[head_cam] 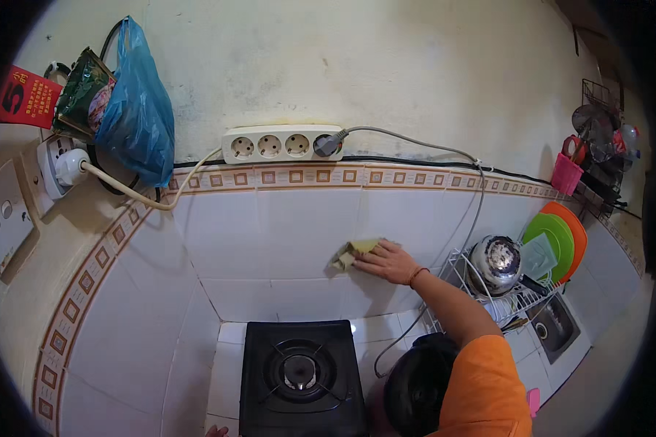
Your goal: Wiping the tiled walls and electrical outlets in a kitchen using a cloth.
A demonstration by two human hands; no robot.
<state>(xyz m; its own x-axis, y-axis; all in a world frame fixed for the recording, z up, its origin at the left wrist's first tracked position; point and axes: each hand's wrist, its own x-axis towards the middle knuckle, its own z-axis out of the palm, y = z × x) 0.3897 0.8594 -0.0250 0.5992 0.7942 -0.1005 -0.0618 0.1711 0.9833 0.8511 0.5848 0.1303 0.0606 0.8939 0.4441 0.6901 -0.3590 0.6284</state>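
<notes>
My right hand (pixel 384 264) lies flat on a yellow-green cloth (pixel 355 252), pressing it against the white wall tiles (pixel 306 235). The cloth is crumpled at its left end. An orange sleeve covers my upper arm, and a thin band circles the wrist. Below stands a black single-burner gas stove (pixel 300 377). At the bottom edge, only the fingertips of my left hand (pixel 217 431) show, left of the stove; the rest is hidden, and whether it holds anything cannot be made out.
A white power strip (pixel 281 145) with a grey plug is mounted above the tiles; its cable hangs down right. A blue plastic bag (pixel 139 114) hangs left. A black pot (pixel 418 388) stands right of the stove. Farther right are a dish rack (pixel 511 306) holding a saucepan (pixel 495 265), and a sink (pixel 555 328).
</notes>
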